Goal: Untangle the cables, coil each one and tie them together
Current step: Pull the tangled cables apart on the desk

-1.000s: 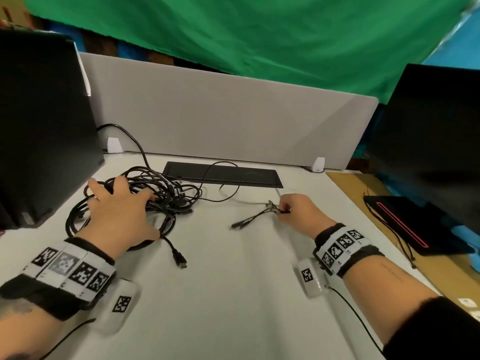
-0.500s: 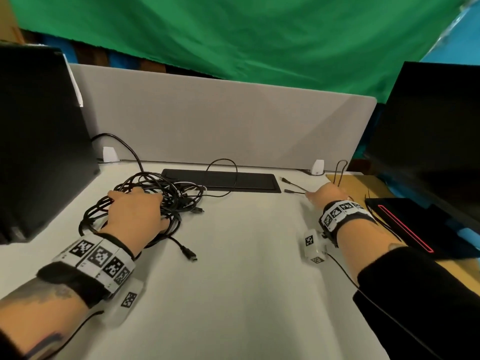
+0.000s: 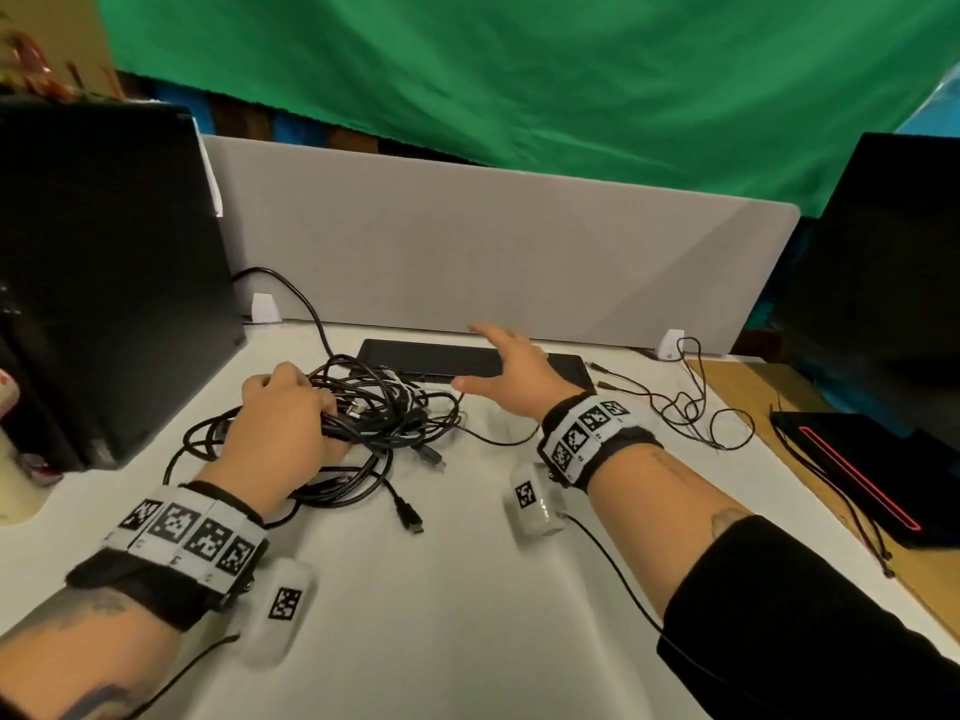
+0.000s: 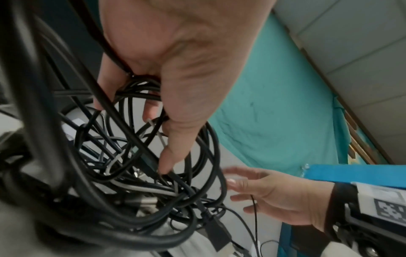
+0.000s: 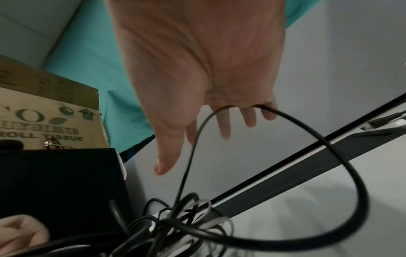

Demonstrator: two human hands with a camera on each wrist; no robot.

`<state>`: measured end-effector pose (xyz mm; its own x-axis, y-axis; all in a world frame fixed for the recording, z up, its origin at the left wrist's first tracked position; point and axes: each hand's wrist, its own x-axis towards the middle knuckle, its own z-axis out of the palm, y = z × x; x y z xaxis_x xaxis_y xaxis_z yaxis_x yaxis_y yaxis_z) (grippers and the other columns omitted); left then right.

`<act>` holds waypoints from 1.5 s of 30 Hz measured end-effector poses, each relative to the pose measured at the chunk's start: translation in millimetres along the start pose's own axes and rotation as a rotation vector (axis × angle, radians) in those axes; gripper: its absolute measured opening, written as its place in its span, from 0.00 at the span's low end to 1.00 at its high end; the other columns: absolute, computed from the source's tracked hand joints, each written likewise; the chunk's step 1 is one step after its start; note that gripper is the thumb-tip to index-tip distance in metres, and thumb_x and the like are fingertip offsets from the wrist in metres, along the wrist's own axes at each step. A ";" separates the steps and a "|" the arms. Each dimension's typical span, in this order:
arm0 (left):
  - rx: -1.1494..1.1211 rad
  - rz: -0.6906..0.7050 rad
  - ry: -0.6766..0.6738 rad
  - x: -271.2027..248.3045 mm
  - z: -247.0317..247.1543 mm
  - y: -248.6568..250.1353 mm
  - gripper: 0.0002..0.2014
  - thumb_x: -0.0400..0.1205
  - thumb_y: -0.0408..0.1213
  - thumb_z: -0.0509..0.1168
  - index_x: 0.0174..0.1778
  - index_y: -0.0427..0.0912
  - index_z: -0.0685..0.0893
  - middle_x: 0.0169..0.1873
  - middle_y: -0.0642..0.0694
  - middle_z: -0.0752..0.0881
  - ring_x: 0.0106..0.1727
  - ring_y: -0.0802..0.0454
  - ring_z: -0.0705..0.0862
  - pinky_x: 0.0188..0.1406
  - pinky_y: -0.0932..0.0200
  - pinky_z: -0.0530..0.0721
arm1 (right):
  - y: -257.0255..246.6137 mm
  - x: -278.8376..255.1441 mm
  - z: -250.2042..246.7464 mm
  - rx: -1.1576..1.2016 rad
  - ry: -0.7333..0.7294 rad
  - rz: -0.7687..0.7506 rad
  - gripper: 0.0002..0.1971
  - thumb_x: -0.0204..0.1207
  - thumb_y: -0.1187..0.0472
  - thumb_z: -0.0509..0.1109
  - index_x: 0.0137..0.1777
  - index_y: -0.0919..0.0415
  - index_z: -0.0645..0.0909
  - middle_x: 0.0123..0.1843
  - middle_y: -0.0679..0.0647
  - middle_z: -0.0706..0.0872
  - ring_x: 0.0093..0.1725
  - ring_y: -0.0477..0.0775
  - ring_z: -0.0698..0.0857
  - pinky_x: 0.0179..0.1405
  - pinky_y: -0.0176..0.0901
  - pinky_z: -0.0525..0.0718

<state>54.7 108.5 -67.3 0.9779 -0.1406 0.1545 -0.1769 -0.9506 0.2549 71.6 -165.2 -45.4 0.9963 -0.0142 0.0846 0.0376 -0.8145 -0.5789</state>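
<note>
Moved since half a second ago: right hand (image 3: pixel 511 374), away from the thin cable (image 3: pixel 680 407) at the right, now over the keyboard (image 3: pixel 431 358), fingers spread, empty. Left hand (image 3: pixel 283 426) curled round strands of the black cable tangle (image 3: pixel 395 413) on the tabletop (image 3: pixel 467 589). Thin cable loose on the tabletop, apart from the tangle.

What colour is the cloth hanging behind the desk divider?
Green; the cloth shows best in the head view, hanging above the grey divider.
</note>
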 end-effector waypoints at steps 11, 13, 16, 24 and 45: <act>-0.258 -0.250 0.128 10.1 -11.6 -44.2 0.22 0.68 0.60 0.80 0.50 0.54 0.83 0.58 0.48 0.69 0.65 0.37 0.70 0.62 0.41 0.77 | -7.9 -11.6 4.1 0.358 0.443 0.128 0.25 0.75 0.53 0.77 0.26 0.53 0.64 0.15 0.41 0.64 0.17 0.43 0.65 0.20 0.32 0.67; -0.226 -0.285 0.108 10.8 -11.8 -42.7 0.22 0.69 0.62 0.78 0.51 0.56 0.81 0.59 0.48 0.68 0.65 0.38 0.70 0.63 0.38 0.75 | -8.3 -13.8 8.6 0.434 0.551 0.179 0.23 0.75 0.58 0.76 0.27 0.54 0.65 0.19 0.41 0.64 0.21 0.43 0.64 0.27 0.38 0.68; -0.175 -0.277 -0.008 9.0 -11.7 -40.1 0.21 0.68 0.62 0.78 0.47 0.58 0.79 0.59 0.49 0.66 0.62 0.43 0.67 0.62 0.41 0.71 | -15.8 -19.2 17.8 0.299 0.512 0.217 0.09 0.74 0.60 0.74 0.38 0.54 0.75 0.35 0.47 0.77 0.36 0.50 0.74 0.45 0.47 0.76; 0.029 -0.182 -0.316 -3.0 -34.7 -26.5 0.32 0.59 0.71 0.78 0.55 0.65 0.79 0.75 0.45 0.65 0.83 0.32 0.53 0.80 0.26 0.50 | -48.3 -35.3 40.3 -0.052 0.228 0.048 0.05 0.76 0.58 0.76 0.40 0.48 0.88 0.44 0.42 0.90 0.53 0.50 0.87 0.67 0.53 0.77; -0.197 0.293 -0.286 -17.6 5.4 3.6 0.20 0.87 0.39 0.54 0.74 0.55 0.79 0.72 0.49 0.82 0.70 0.48 0.79 0.68 0.54 0.77 | -63.2 -75.4 78.2 0.369 -0.273 0.178 0.17 0.77 0.70 0.69 0.28 0.59 0.75 0.27 0.53 0.70 0.29 0.50 0.67 0.32 0.40 0.68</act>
<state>37.5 106.0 -74.2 0.8700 -0.4927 -0.0162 -0.4411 -0.7927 0.4208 0.1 -67.2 -78.6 0.9718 0.0582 -0.2285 -0.1592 -0.5531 -0.8178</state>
